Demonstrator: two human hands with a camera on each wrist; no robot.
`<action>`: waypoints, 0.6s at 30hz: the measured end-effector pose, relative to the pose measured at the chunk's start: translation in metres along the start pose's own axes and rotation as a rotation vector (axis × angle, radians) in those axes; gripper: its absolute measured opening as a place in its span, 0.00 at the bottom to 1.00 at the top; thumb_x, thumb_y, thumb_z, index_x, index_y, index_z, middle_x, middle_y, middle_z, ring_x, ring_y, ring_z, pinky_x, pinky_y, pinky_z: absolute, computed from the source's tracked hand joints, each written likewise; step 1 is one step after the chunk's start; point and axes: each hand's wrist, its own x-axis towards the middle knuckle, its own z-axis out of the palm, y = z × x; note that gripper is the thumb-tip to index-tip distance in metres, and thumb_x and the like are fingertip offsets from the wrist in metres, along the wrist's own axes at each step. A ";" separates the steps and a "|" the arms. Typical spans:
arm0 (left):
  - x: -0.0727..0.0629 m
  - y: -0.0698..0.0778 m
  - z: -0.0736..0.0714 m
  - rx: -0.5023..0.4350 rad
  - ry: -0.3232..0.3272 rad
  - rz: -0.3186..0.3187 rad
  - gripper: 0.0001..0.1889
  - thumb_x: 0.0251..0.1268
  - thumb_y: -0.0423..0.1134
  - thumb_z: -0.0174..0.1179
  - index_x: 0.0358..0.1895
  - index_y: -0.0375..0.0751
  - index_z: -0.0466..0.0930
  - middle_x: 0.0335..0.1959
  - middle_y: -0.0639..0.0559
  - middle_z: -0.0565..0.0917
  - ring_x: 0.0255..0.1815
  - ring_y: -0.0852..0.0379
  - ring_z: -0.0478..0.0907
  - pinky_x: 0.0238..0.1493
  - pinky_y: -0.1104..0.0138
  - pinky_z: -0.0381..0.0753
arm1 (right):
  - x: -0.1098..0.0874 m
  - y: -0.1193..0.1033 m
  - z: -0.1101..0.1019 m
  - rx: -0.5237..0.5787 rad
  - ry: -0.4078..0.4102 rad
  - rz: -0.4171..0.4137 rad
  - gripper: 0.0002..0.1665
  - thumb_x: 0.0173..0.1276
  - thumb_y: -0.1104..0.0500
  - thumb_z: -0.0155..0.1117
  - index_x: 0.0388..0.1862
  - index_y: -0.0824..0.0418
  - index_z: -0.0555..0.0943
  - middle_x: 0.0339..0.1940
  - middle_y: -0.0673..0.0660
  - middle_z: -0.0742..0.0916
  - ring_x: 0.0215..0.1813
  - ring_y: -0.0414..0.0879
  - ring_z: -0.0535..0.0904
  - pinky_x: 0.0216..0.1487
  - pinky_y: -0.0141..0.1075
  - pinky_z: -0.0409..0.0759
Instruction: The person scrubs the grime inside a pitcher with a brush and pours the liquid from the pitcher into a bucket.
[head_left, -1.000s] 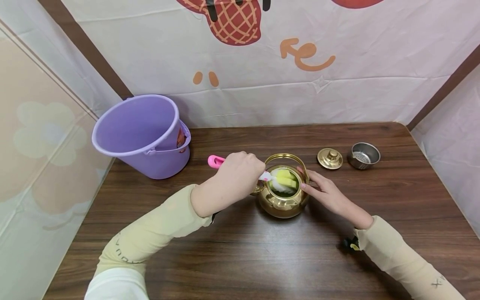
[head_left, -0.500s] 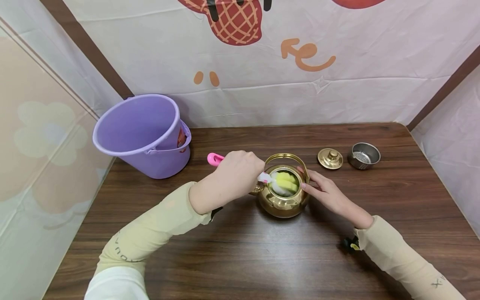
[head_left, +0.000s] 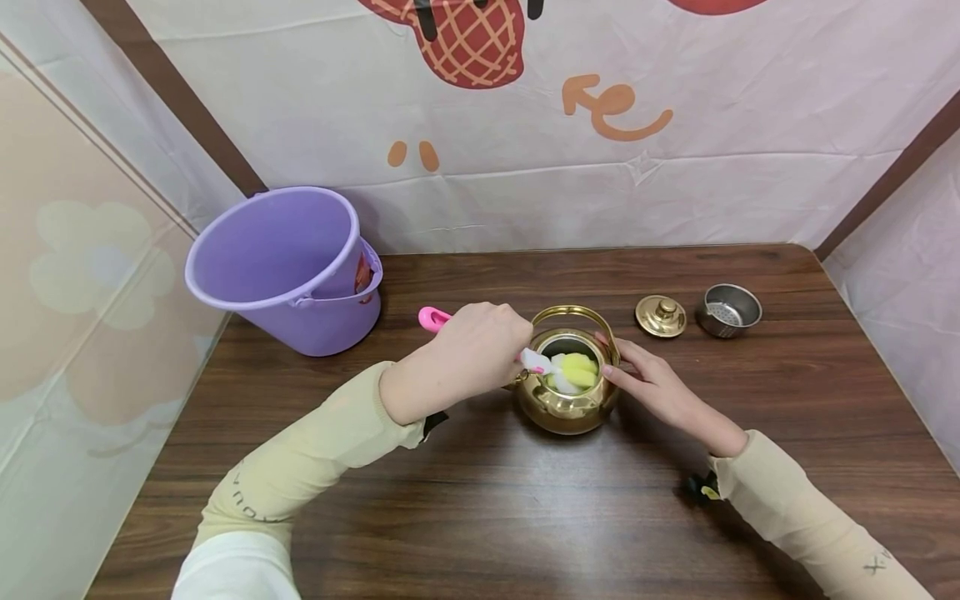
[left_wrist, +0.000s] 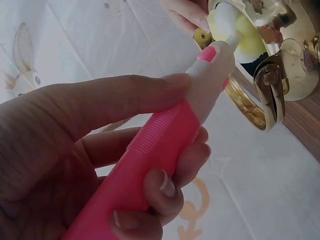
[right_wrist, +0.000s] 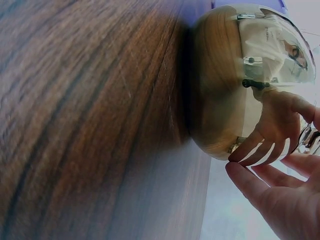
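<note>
My left hand [head_left: 480, 350] grips the pink handle [left_wrist: 145, 165] of a sponge brush, thumb along its white neck. The brush's yellow-and-white sponge head [head_left: 576, 369] sits inside the opening of a shiny brass kettle [head_left: 566, 410], near the front of the rim. The kettle stands upright on the table, its hoop handle [head_left: 573, 311] raised at the back. Against the kettle's right side rests my right hand [head_left: 652, 379], thumb close to the rim. In the right wrist view its fairly straight fingers [right_wrist: 245, 182] touch the kettle's curved wall, which mirrors them.
A purple bucket [head_left: 356, 321] stands at the back left of the wooden table [head_left: 525, 517]. Behind the kettle to the right lie a brass lid [head_left: 660, 317] and a small perforated metal strainer [head_left: 729, 311]. A printed cloth wall [head_left: 480, 200] rises along the back edge.
The sponge head has shifted within the kettle opening toward the front right, baring the dark interior at the back. My left hand moved slightly right; my right hand stays put.
</note>
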 end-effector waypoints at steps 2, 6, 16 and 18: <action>0.001 0.000 0.001 0.003 0.004 0.001 0.15 0.44 0.32 0.60 0.11 0.47 0.63 0.11 0.58 0.63 0.15 0.58 0.60 0.17 0.63 0.68 | 0.000 0.000 0.000 0.003 0.001 -0.002 0.27 0.68 0.64 0.53 0.66 0.65 0.64 0.63 0.60 0.72 0.57 0.51 0.72 0.54 0.47 0.73; 0.003 0.000 0.001 0.011 0.010 0.000 0.16 0.44 0.32 0.59 0.10 0.47 0.62 0.11 0.58 0.63 0.15 0.58 0.59 0.17 0.63 0.68 | 0.000 0.000 0.000 0.004 -0.002 0.001 0.27 0.68 0.63 0.53 0.66 0.64 0.64 0.64 0.60 0.71 0.58 0.51 0.72 0.54 0.47 0.73; 0.007 -0.004 0.003 0.018 0.026 -0.029 0.16 0.44 0.32 0.60 0.11 0.48 0.62 0.12 0.57 0.63 0.15 0.58 0.60 0.17 0.63 0.69 | 0.000 0.000 0.000 -0.002 -0.003 0.001 0.27 0.68 0.62 0.53 0.66 0.64 0.64 0.64 0.59 0.71 0.59 0.51 0.71 0.55 0.47 0.72; 0.007 -0.005 0.004 0.022 0.034 -0.033 0.15 0.44 0.32 0.60 0.12 0.47 0.62 0.12 0.57 0.64 0.15 0.57 0.60 0.17 0.62 0.69 | 0.000 0.000 0.000 -0.007 -0.003 -0.003 0.27 0.68 0.63 0.53 0.66 0.65 0.64 0.64 0.60 0.71 0.59 0.51 0.70 0.55 0.47 0.72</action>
